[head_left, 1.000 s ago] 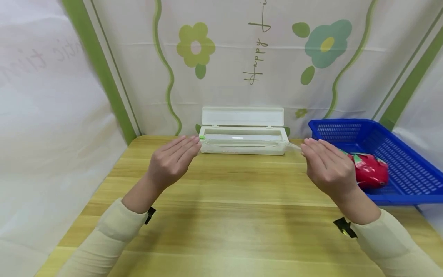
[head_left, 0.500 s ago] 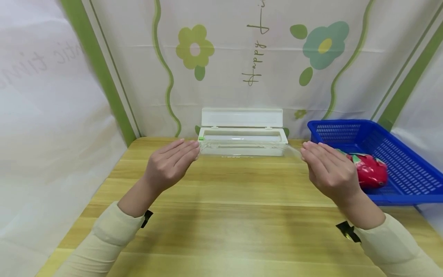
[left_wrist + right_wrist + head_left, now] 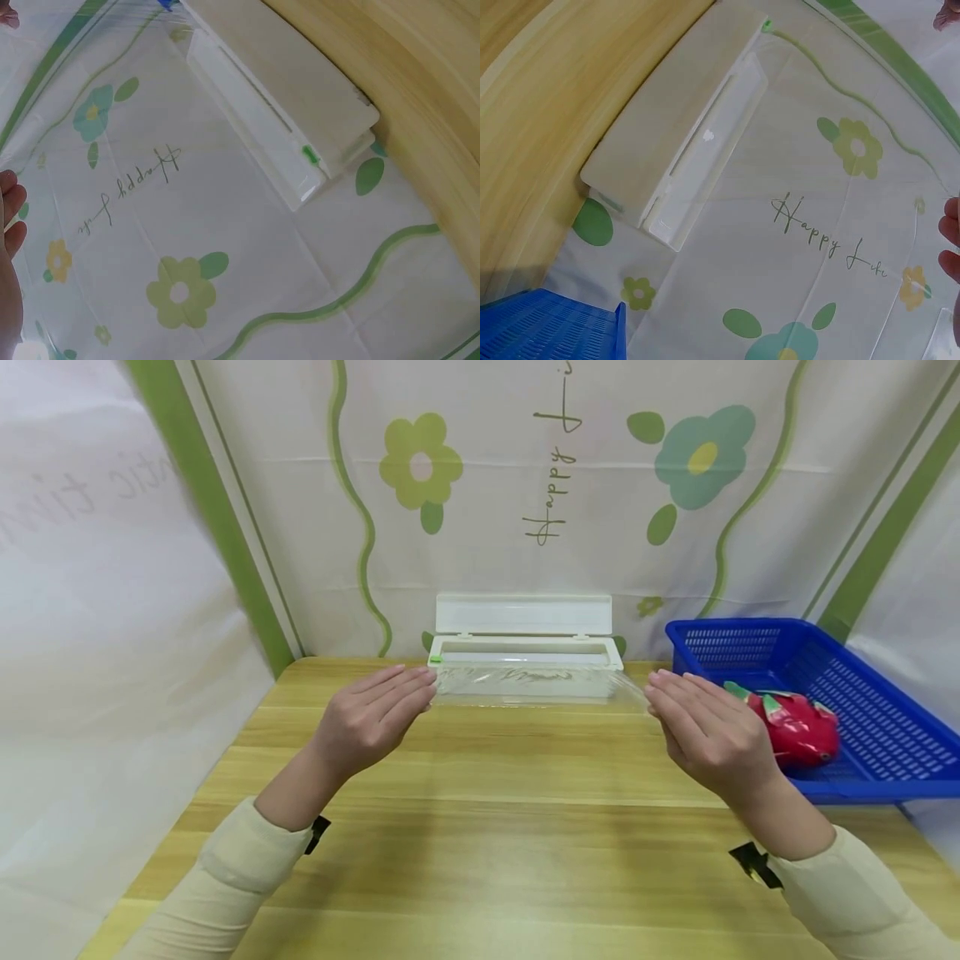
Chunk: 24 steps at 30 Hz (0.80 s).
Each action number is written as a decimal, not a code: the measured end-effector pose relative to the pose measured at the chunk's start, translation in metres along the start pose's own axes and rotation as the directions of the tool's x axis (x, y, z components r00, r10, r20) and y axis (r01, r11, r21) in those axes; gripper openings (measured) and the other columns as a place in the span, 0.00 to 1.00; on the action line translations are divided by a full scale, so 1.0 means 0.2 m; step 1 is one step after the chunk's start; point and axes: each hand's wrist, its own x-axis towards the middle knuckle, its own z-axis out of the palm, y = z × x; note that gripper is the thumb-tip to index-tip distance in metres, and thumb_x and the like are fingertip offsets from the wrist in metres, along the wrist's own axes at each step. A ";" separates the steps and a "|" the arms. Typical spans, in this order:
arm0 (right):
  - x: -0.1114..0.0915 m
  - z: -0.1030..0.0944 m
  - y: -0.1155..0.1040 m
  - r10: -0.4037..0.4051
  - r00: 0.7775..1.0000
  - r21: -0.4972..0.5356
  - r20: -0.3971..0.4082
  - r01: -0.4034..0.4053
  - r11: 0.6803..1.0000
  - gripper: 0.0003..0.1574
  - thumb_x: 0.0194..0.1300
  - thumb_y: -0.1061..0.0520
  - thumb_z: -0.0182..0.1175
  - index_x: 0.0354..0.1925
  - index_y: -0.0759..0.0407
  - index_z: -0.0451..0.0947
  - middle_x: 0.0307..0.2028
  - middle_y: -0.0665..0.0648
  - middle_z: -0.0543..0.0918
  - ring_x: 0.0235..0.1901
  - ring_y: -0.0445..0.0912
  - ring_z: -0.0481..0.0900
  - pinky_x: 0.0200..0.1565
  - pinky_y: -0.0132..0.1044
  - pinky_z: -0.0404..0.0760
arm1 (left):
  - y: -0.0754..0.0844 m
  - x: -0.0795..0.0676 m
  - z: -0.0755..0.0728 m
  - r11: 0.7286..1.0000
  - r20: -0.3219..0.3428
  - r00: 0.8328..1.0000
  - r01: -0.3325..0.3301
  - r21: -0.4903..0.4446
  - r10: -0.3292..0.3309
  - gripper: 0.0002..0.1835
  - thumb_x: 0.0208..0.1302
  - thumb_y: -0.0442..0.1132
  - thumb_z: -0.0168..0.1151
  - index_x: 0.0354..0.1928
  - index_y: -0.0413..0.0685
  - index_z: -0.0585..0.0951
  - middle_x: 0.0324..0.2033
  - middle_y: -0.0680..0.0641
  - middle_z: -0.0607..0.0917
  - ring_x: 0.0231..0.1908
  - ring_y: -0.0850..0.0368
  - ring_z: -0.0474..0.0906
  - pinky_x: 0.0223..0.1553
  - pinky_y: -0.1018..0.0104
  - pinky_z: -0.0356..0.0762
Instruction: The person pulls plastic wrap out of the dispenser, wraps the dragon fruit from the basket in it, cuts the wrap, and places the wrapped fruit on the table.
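A clear sheet of cling film (image 3: 517, 689) stretches between my two hands, in front of a white cling film dispenser (image 3: 523, 615) with its lid raised. My left hand (image 3: 371, 718) pinches the film at its left corner, close to the green slider (image 3: 437, 658) on the dispenser. At the right corner my right hand (image 3: 712, 727) pinches the film the same way, just left of the blue basket. Both thumbs are hidden under the fingers in the head view. The wrist views catch only the left fingers (image 3: 13, 217) and right fingers (image 3: 949, 232) at their frame edges.
A blue plastic basket (image 3: 862, 789) stands on the right of the wooden table (image 3: 510, 860), with a red dragon fruit (image 3: 802, 731) in it. Behind the dispenser hangs a flower-printed curtain (image 3: 495, 552); another white cloth (image 3: 112, 693) closes off the left.
The film's front edge has come down slightly toward me and the sheet shows wider over the dispenser's front. Both hands keep their pinch and have shifted only slightly.
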 end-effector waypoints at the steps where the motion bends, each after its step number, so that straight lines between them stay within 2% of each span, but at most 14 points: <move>1: 0.00 0.00 0.00 -0.002 1.000 0.001 0.005 0.002 1.000 0.14 0.61 0.61 0.51 0.40 0.69 0.78 0.39 0.65 0.80 0.36 0.57 0.79 0.32 0.52 0.76 | 0.00 0.00 0.00 1.000 0.004 1.000 0.001 0.001 -0.001 0.07 0.54 0.27 0.57 0.35 0.30 0.80 0.32 0.38 0.82 0.31 0.48 0.81 0.32 0.55 0.77; 8: 0.00 -0.01 0.00 -0.013 0.998 -0.004 0.055 0.013 1.000 0.15 0.63 0.60 0.50 0.41 0.69 0.78 0.42 0.64 0.79 0.37 0.57 0.79 0.33 0.52 0.76 | 0.00 -0.01 0.00 1.000 0.036 0.999 0.008 -0.001 -0.008 0.08 0.55 0.28 0.56 0.36 0.30 0.80 0.33 0.38 0.82 0.33 0.48 0.80 0.33 0.55 0.77; 14: -0.02 -0.02 0.00 -0.052 0.993 0.026 0.104 0.049 0.998 0.17 0.66 0.59 0.47 0.41 0.70 0.77 0.39 0.65 0.80 0.35 0.58 0.79 0.32 0.51 0.77 | 0.01 -0.01 -0.01 0.999 0.055 0.998 0.006 -0.041 -0.003 0.08 0.56 0.28 0.55 0.35 0.30 0.80 0.33 0.38 0.82 0.33 0.48 0.80 0.33 0.55 0.77; 24: -0.06 -0.05 -0.01 -0.127 0.979 0.138 0.158 0.105 0.985 0.17 0.67 0.60 0.45 0.42 0.70 0.77 0.40 0.66 0.80 0.35 0.57 0.79 0.30 0.50 0.76 | 0.05 -0.05 -0.03 0.990 0.100 0.993 -0.044 -0.133 0.058 0.07 0.58 0.25 0.53 0.34 0.29 0.80 0.33 0.38 0.82 0.33 0.48 0.80 0.34 0.57 0.77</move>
